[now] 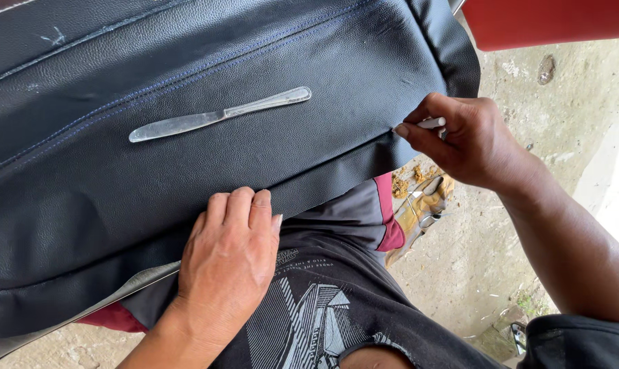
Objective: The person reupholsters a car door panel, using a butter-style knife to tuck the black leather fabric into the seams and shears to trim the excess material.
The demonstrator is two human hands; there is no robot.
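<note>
The cover (186,171), black leatherette with blue stitched seams, lies across the person's lap and fills most of the view, its near edge running from lower left up to the right. The right hand (463,140) is closed around a thin white tool (432,124) (chalk or a marker, too small to tell), with the tip set against the cover's edge at its right corner. The left hand (231,266) lies flat, fingers together and extended, holding nothing, pressing the cover's edge down against the thigh. The main risk, as I judge it, is the cover shifting: it hangs on a lap with no firm backing, so if the flat hand eases off, the slick material could slide or pucker and any line drawn along the edge would wander. Pressing the tool hard on unsupported material could also skid the tip off the edge. A knife (220,115), plain metal, rests loose on the sloped top of the cover between the seams, well apart from both hands; a tug on the cover could send it sliding toward the lap or down to the concrete floor (473,260). A yellowish scrap (425,205) lies on that floor just beyond the knee.
</note>
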